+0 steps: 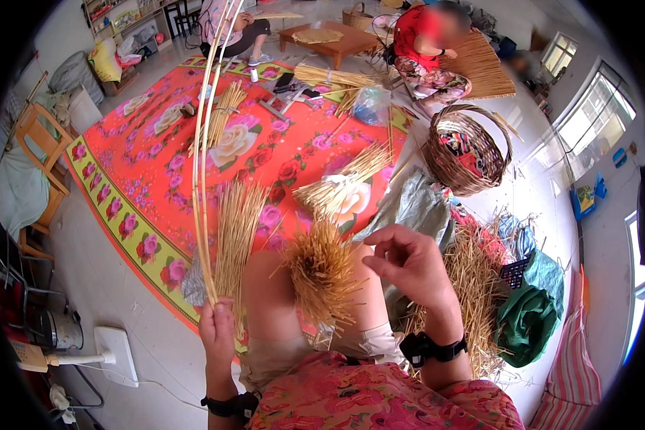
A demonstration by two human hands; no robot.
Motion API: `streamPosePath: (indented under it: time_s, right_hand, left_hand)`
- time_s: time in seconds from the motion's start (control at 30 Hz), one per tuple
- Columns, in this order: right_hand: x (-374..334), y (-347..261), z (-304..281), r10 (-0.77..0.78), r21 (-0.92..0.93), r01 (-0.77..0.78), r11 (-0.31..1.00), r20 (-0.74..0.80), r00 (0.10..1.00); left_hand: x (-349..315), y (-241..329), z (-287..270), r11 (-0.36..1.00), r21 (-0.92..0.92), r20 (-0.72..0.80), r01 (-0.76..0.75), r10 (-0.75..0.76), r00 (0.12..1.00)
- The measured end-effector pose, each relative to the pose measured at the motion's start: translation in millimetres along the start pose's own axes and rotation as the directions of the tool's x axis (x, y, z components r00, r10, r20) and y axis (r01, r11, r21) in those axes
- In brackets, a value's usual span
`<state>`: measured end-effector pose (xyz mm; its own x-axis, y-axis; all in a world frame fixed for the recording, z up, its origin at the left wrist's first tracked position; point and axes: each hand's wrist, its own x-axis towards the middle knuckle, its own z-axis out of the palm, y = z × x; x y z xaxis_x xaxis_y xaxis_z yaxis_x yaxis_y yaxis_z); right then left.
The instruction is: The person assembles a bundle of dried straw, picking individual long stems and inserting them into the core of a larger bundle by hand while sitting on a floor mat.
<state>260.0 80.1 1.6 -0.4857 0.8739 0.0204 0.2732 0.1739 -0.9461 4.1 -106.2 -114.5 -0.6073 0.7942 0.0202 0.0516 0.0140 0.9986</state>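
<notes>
My left hand (218, 331) grips several long pale reed stalks (202, 150) near their lower ends; they rise and curve up toward the top of the view. A short bundle of straw (324, 271) lies end-on across my bare knees. My right hand (408, 261) hovers just right of that bundle, fingers curled with the fingertips pinched together; whether a thin straw is between them is too small to tell. A flatter sheaf of straw (236, 233) lies on the mat beside my left knee. Both wrists wear black bands.
A red flowered mat (150, 172) holds more straw bundles (344, 183). A woven basket (468, 149) stands at right, loose straw (473, 287) and green cloth (527, 319) beside me. Two other people sit by a low table (333, 39). A white power strip (115, 355) lies left.
</notes>
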Motion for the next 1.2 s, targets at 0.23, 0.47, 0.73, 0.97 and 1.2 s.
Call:
streamPosePath:
  time_s: [0.23,0.47,0.73,0.97,1.2]
  right_hand:
    - [10.0,26.6,5.3,-0.089,-0.144,0.078,0.986,-0.075,0.993]
    - [14.9,24.5,13.8,-0.165,-0.169,0.149,0.974,-0.082,0.983]
    - [-3.8,-48.5,-16.3,-0.407,-0.003,0.437,0.899,-0.373,0.834]
    - [-33.1,-115.3,-66.3,-0.709,-0.183,0.833,0.522,-0.636,0.305]
    - [-64.1,-146.7,-132.1,-0.991,-0.934,0.340,0.106,-0.127,-0.041]
  left_hand:
    - [0.4,3.4,3.2,1.000,0.011,0.015,0.026,-0.026,1.000]
    - [-0.4,1.3,2.7,1.000,0.009,0.027,0.003,-0.003,1.000]
    - [0.9,6.4,5.3,1.000,-0.026,0.040,0.006,-0.005,0.999]
    - [13.6,32.2,20.6,0.997,-0.046,0.120,-0.063,0.068,0.990]
    - [33.1,89.0,47.9,0.960,-0.023,0.344,-0.280,0.270,0.899]
